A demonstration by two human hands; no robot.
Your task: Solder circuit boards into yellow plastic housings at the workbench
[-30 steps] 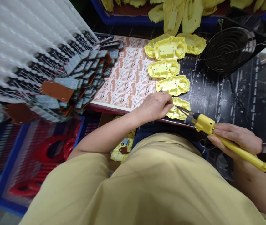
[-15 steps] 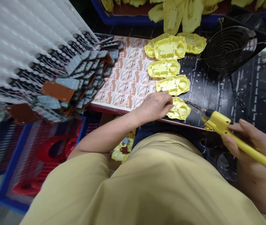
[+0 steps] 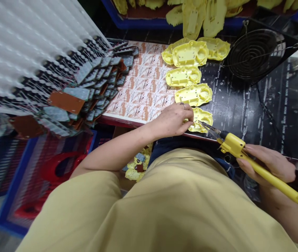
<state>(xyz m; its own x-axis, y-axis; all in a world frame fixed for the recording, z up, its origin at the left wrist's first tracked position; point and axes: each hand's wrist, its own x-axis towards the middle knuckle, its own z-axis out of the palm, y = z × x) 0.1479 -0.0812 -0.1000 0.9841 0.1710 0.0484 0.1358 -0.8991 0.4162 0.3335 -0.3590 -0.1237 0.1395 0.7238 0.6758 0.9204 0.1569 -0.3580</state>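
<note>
My right hand [image 3: 268, 163] is wrapped round a yellow soldering iron [image 3: 264, 171], its dark tip pointing left over the nearest yellow plastic shell [image 3: 204, 119]. A thin metal feed tube runs beside the tip. Over the left end of that same shell, my left hand [image 3: 176, 119] has its fingers pinched together; what they hold, if anything, is hidden. The iron's tip is close to these fingertips. Just beyond lies another yellow shell [image 3: 194, 95], with one more shell [image 3: 183, 76] behind it.
Wired circuit boards [image 3: 101, 80] are heaped at the left beside a white ribbed sheet [image 3: 38, 42]. A black fan [image 3: 254, 52] stands back right. A blue crate [image 3: 138, 23] of yellow shells is at the back; another blue crate [image 3: 17, 189] with red parts sits lower left.
My right hand has moved left with the soldering iron, bringing its tip over the nearest shell, close to my left fingertips. My left hand has stayed almost in place.
</note>
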